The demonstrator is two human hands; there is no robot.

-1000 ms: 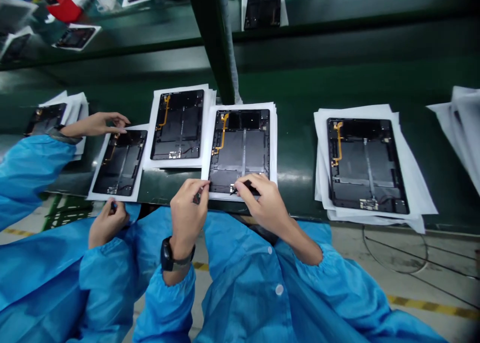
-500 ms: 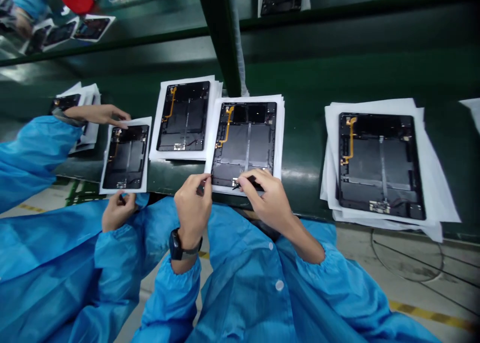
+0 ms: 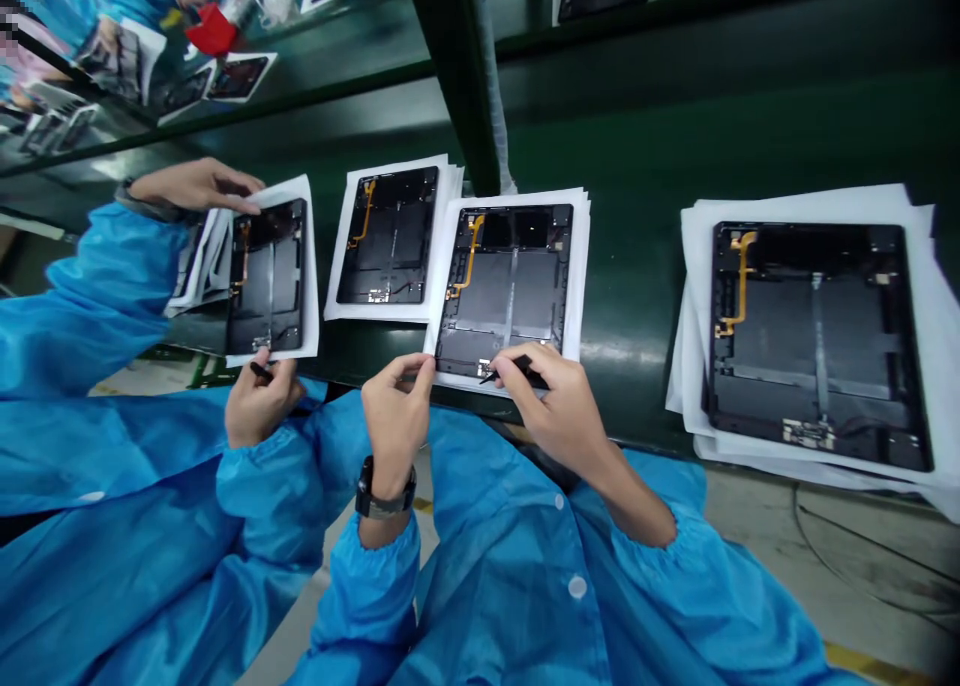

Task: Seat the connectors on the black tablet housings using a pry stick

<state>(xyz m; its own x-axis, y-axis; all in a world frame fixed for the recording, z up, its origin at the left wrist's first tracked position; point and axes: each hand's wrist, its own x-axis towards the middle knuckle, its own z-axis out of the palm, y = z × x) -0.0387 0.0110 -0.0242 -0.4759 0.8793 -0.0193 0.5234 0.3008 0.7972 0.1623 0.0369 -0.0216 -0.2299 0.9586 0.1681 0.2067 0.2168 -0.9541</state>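
An opened tablet [image 3: 484, 286] with dark inner panels and an orange flat cable lies on white paper [image 3: 582, 256] in front of me. My left hand [image 3: 396, 406] is closed in a pinch at the lower left corner of the tablet and paper; what lies between the fingertips is hidden. My right hand [image 3: 555, 406] grips a thin black pointed tool [image 3: 491, 376], perhaps tweezers. Its tip is by the small pale circuit board [image 3: 484, 368] at the tablet's lower edge; contact cannot be made out.
Another opened tablet [image 3: 381, 256] lies on paper just left; one more [image 3: 855, 316] rests on stacked sheets at right. A co-worker's hands [image 3: 262, 401] hold a tablet [image 3: 285, 276] at far left. A green post [image 3: 469, 96] stands behind mine. More people work across the bench.
The view has swung left, so the bench things sit farther right. The co-worker's tablet has moved away from the bench's front edge. My hands keep nearly the same place on my tablet.
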